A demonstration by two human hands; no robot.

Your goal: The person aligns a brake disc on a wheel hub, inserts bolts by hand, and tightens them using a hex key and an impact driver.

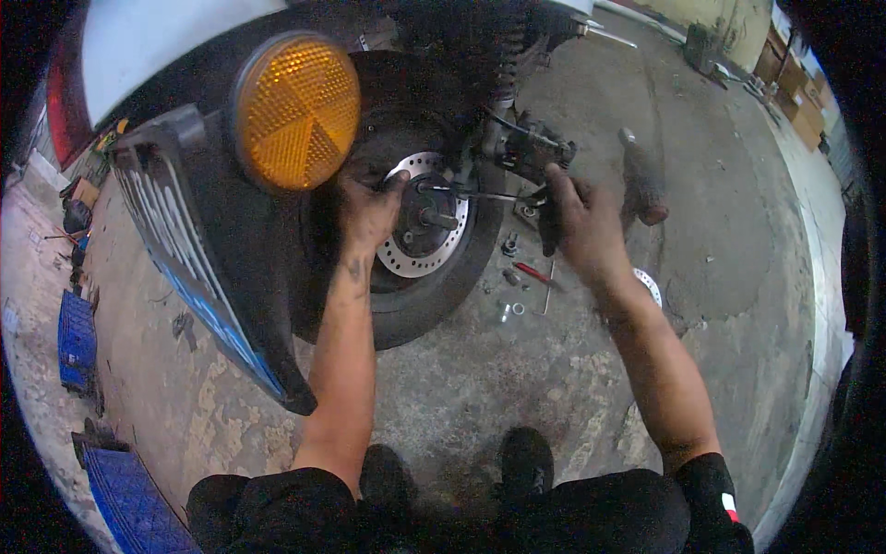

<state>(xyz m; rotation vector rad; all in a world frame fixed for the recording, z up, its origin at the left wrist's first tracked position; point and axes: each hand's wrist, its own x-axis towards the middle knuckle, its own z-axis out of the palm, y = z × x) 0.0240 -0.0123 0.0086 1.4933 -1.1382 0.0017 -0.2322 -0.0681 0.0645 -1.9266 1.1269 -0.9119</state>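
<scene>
A drilled brake disc point(407, 258) is fixed to a dark wheel hub, with an axle stub sticking out of its middle. My left hand point(371, 214) lies against the disc's left edge, thumb apart from the fingers, which are partly lost in shadow on the wheel. My right hand point(591, 226) is closed round the dark handle of what looks like a T-handle wrench point(498, 195). Its thin shaft runs left to the upper part of the disc, by a bolt. Above the right hand hangs a dark brake caliper point(533, 152).
A black tyre point(443, 305) surrounds the disc. An orange reflector point(297, 111) and black fender point(231, 231) rise at left. Small parts and a red-handled tool point(532, 271) lie on the concrete. A dark tool point(644, 180) with a reddish end is right of my hand. Blue mats point(138, 499) lie lower left.
</scene>
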